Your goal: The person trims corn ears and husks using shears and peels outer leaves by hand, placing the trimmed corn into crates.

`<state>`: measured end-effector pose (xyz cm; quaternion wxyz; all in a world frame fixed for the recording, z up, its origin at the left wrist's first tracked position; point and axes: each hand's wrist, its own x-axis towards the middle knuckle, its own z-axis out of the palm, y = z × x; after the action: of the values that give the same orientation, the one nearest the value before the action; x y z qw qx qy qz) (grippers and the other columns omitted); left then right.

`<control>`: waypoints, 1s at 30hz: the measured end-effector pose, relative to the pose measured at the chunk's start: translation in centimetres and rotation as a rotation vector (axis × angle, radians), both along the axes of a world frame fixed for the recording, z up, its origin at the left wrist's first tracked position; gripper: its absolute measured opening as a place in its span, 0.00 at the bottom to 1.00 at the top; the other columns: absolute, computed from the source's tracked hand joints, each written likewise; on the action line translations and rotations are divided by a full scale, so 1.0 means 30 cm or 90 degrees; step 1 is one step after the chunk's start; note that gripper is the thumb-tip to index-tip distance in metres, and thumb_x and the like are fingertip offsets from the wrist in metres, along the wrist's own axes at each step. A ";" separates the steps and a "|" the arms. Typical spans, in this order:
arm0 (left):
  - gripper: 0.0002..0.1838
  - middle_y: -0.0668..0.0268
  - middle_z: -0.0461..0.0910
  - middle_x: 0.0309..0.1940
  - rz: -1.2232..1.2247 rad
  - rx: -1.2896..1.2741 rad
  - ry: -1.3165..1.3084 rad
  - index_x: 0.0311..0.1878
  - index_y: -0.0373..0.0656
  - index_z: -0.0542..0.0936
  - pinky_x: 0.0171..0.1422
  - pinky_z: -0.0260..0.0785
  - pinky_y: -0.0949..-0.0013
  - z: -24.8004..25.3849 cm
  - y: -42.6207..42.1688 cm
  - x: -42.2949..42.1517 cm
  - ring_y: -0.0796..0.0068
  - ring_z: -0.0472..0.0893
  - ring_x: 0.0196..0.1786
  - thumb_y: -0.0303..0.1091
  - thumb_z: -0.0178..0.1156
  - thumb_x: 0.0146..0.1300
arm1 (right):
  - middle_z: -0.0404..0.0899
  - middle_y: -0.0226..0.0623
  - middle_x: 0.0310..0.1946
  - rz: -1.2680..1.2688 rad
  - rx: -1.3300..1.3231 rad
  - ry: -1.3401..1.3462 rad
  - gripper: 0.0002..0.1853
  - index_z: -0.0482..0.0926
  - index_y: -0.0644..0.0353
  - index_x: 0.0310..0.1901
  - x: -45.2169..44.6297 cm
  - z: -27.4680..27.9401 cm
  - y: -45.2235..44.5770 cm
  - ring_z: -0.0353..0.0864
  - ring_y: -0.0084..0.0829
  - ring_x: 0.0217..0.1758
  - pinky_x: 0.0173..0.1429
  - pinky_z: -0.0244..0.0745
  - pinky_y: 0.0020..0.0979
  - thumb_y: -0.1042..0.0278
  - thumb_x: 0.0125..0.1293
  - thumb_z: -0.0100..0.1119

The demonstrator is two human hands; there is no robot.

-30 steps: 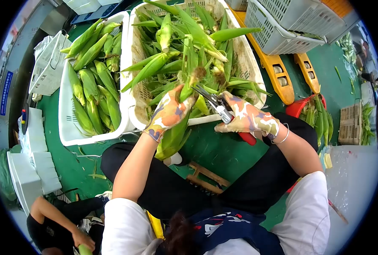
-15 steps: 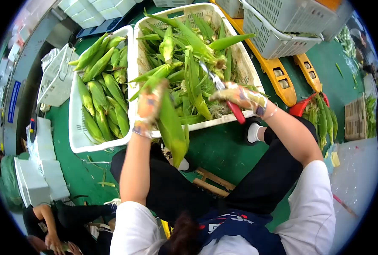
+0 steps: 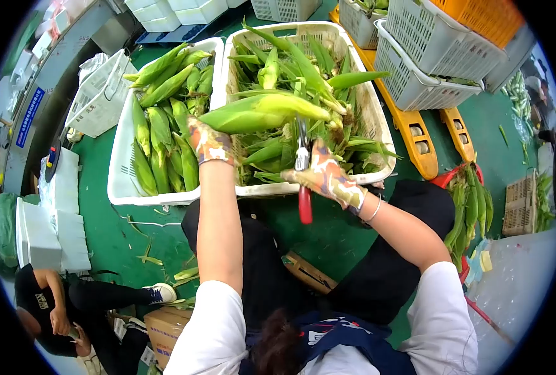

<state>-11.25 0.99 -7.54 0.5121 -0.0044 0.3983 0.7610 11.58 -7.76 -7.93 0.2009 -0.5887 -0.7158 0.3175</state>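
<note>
My left hand [image 3: 208, 142], in a patterned glove, is closed round one end of a green husked corn ear [image 3: 262, 112], which lies sideways above the larger crate. My right hand [image 3: 328, 178], gloved alike, grips red-handled pruning shears [image 3: 303, 159]. The shears point up, with their blades close to the ear's right end; I cannot tell whether they touch it. Below, a large white crate [image 3: 381, 125] holds loose husks and leaves. To its left, a second white crate [image 3: 114, 169] contains several unpeeled corn ears [image 3: 159, 128].
A yellow pallet jack [image 3: 418, 147] bears stacked grey crates [image 3: 428, 47] at right. A red container [image 3: 443, 180] with leaves stands near my knee. At lower left another person [image 3: 53, 306] sits beside a cardboard box [image 3: 165, 328]. White foam boxes [image 3: 40, 234] stand at left.
The corn ear has swung from hanging down to lying sideways over the crate. My right hand has moved left and lower, the shears turning upright towards the ear's end.
</note>
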 end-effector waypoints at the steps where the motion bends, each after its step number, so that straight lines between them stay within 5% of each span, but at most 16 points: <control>1: 0.33 0.52 0.70 0.55 -0.022 0.018 0.015 0.56 0.34 0.67 0.63 0.60 0.54 -0.013 -0.001 0.025 0.53 0.71 0.55 0.56 0.38 0.65 | 0.65 0.56 0.48 0.031 0.027 -0.007 0.42 0.65 0.70 0.53 0.004 0.014 0.022 0.65 0.52 0.52 0.56 0.64 0.43 0.42 0.44 0.64; 8: 0.28 0.50 0.72 0.52 -0.054 0.029 -0.010 0.54 0.32 0.69 0.59 0.64 0.54 -0.130 0.064 0.018 0.52 0.73 0.52 0.49 0.38 0.67 | 0.64 0.57 0.52 0.082 0.208 -0.092 0.39 0.67 0.67 0.53 -0.008 0.036 0.049 0.63 0.54 0.54 0.60 0.60 0.42 0.47 0.44 0.64; 10: 0.27 0.49 0.74 0.50 -0.080 0.033 -0.024 0.53 0.31 0.69 0.58 0.65 0.53 -0.102 0.055 0.016 0.52 0.74 0.51 0.48 0.36 0.68 | 0.63 0.56 0.53 0.094 0.457 -0.138 0.38 0.66 0.65 0.55 0.009 -0.029 0.073 0.62 0.54 0.54 0.59 0.59 0.45 0.47 0.45 0.62; 12: 0.27 0.49 0.74 0.49 -0.053 0.001 -0.029 0.53 0.31 0.69 0.58 0.65 0.52 -0.068 0.043 0.017 0.52 0.74 0.50 0.47 0.36 0.68 | 0.60 0.60 0.56 0.105 0.415 -0.158 0.43 0.63 0.70 0.58 0.033 -0.024 0.079 0.60 0.54 0.58 0.61 0.58 0.44 0.45 0.45 0.60; 14: 0.27 0.49 0.74 0.49 -0.068 -0.005 -0.015 0.53 0.31 0.69 0.57 0.66 0.52 -0.052 0.025 0.005 0.52 0.75 0.49 0.47 0.36 0.68 | 0.59 0.59 0.57 0.102 0.535 -0.380 0.43 0.63 0.71 0.58 0.037 -0.037 0.104 0.59 0.54 0.59 0.62 0.56 0.46 0.45 0.45 0.59; 16: 0.27 0.49 0.75 0.47 -0.076 -0.017 0.003 0.52 0.32 0.70 0.55 0.67 0.53 -0.077 0.031 0.004 0.52 0.75 0.47 0.49 0.38 0.67 | 0.59 0.58 0.58 0.117 0.489 -0.383 0.42 0.64 0.68 0.59 0.032 0.009 0.071 0.59 0.53 0.60 0.63 0.54 0.47 0.47 0.46 0.59; 18: 0.27 0.51 0.75 0.47 0.025 -0.032 0.050 0.51 0.33 0.70 0.55 0.67 0.54 -0.065 0.019 0.048 0.53 0.75 0.47 0.51 0.39 0.66 | 0.60 0.57 0.58 0.121 0.407 -0.203 0.40 0.64 0.64 0.60 -0.001 0.095 0.028 0.58 0.54 0.61 0.63 0.54 0.47 0.48 0.47 0.59; 19: 0.28 0.53 0.75 0.47 0.007 -0.019 0.061 0.52 0.34 0.70 0.55 0.67 0.55 -0.115 0.040 0.022 0.54 0.75 0.47 0.52 0.39 0.65 | 0.60 0.57 0.58 0.116 0.490 -0.158 0.40 0.65 0.59 0.61 -0.008 0.055 0.043 0.58 0.53 0.61 0.62 0.54 0.50 0.47 0.46 0.60; 23: 0.26 0.53 0.74 0.49 -0.036 0.028 0.024 0.53 0.35 0.70 0.57 0.65 0.56 0.007 -0.047 0.035 0.55 0.74 0.49 0.49 0.37 0.65 | 0.75 0.54 0.28 0.068 0.339 -0.004 0.33 0.57 0.81 0.45 -0.021 0.038 0.042 0.77 0.49 0.30 0.34 0.73 0.37 0.62 0.47 0.61; 24: 0.26 0.51 0.75 0.49 0.036 0.037 -0.006 0.50 0.32 0.71 0.52 0.68 0.57 -0.025 -0.031 0.019 0.57 0.76 0.46 0.49 0.43 0.65 | 0.75 0.54 0.27 0.077 0.367 -0.004 0.32 0.57 0.80 0.45 -0.016 0.006 0.057 0.77 0.49 0.29 0.33 0.73 0.38 0.63 0.48 0.61; 26: 0.26 0.49 0.72 0.51 0.050 0.026 -0.026 0.53 0.34 0.69 0.59 0.64 0.54 0.014 -0.041 0.013 0.53 0.73 0.51 0.47 0.39 0.65 | 0.75 0.53 0.25 0.077 0.418 -0.012 0.29 0.58 0.77 0.45 -0.011 -0.049 0.082 0.77 0.49 0.27 0.32 0.73 0.39 0.64 0.50 0.59; 29: 0.27 0.49 0.71 0.54 0.082 0.010 0.039 0.55 0.35 0.67 0.58 0.65 0.50 -0.030 0.015 -0.126 0.51 0.73 0.53 0.49 0.39 0.66 | 0.75 0.52 0.20 0.000 0.296 -0.121 0.18 0.67 0.68 0.40 0.056 -0.070 0.112 0.76 0.51 0.23 0.28 0.72 0.44 0.62 0.55 0.56; 30: 0.27 0.50 0.71 0.54 0.083 0.024 0.050 0.56 0.35 0.67 0.59 0.64 0.50 -0.043 0.029 -0.178 0.51 0.73 0.53 0.49 0.39 0.66 | 0.76 0.54 0.26 -0.016 0.185 -0.094 0.12 0.70 0.66 0.35 0.086 -0.039 0.112 0.77 0.49 0.27 0.31 0.72 0.42 0.67 0.51 0.55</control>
<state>-16.58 1.85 -8.81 0.4453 0.0088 0.4022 0.7999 14.17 -4.38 -9.09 0.2345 -0.5845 -0.7593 0.1640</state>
